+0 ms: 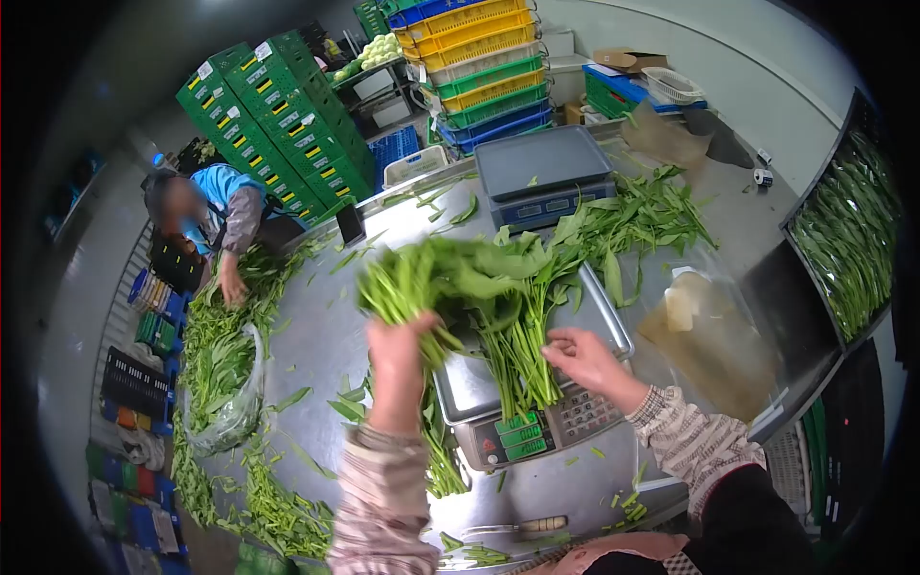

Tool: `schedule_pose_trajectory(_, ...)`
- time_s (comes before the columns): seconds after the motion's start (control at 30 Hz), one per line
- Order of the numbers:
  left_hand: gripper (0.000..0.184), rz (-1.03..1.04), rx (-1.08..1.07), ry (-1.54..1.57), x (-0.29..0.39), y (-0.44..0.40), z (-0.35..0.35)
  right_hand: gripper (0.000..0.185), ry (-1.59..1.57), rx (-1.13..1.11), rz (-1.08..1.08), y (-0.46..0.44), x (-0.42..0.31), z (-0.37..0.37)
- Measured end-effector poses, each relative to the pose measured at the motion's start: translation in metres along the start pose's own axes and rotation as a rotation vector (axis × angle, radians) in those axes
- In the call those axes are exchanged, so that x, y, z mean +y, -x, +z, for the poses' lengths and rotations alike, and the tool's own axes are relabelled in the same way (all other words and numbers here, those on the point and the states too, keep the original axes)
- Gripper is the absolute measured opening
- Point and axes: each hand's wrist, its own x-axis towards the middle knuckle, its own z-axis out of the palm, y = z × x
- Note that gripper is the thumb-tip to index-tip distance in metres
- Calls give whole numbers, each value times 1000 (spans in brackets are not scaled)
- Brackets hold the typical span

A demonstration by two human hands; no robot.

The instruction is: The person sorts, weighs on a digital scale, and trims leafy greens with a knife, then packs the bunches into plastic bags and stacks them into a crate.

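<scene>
My left hand (395, 359) is closed around a bunch of water spinach (407, 292), lifted over the left side of the digital scale (517, 436); its leaves are blurred. A second bunch of water spinach (522, 359) lies on the scale's metal pan, stems toward the display. Beside those stems is my right hand (592, 362), fingers loosely bent and apart, with nothing held; whether the fingertips touch the stems I cannot tell. More stems (443, 465) lie left of the scale, partly hidden by my left forearm.
A knife (522, 526) lies near the front edge. Behind is a second scale (543, 172) with loose greens (642, 216) beside it. At left, a co-worker (225, 206) reaches into piled greens (216, 335). A crate of greens (848, 235) stands right; stacked crates (474, 57) stand behind.
</scene>
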Motion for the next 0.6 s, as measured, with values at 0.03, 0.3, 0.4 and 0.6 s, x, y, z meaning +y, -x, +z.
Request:
schedule_pose_trajectory(0.03, 27, 91, 5, 21, 35, -10, 3, 54, -5, 6, -1, -5, 0, -2)
schedule_pose_trajectory(0.3, 25, 364, 69, -139, 14, -19, 7, 54, -24, 59, 73, 3, 22, -3)
schedule_pose_trajectory(0.4, 42, 122, -55, -616, -123, 11, -6, 53, 22, 82, 38, 9, 30, 3)
schedule_pose_trajectory(0.6, 46, -105, -163, -630, -134, 42, 16, 44, 55, -18, 35, -12, 42, 27)
